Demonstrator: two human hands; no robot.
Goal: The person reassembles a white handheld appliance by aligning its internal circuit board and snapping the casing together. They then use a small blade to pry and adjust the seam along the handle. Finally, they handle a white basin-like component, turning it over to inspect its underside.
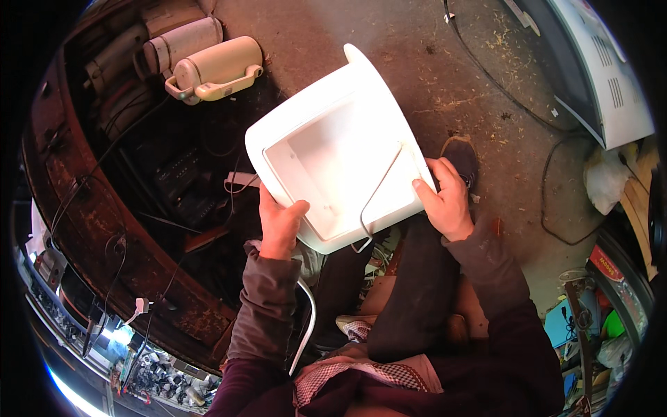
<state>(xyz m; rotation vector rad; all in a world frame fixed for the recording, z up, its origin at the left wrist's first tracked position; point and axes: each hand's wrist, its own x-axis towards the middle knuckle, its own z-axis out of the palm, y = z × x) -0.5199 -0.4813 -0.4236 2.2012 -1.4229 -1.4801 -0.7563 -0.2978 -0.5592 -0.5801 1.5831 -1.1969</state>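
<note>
White hollow housing (340, 154) held over the legs (411, 295), cavity facing up; left hand (279, 228) pinches its left rim, right hand (448, 205) the right edge, thumbs on top, probably for balance.

head: left fisheye | from above, facing down | left hand (279, 228) and right hand (450, 206) near, floor (506, 174) farther
</note>
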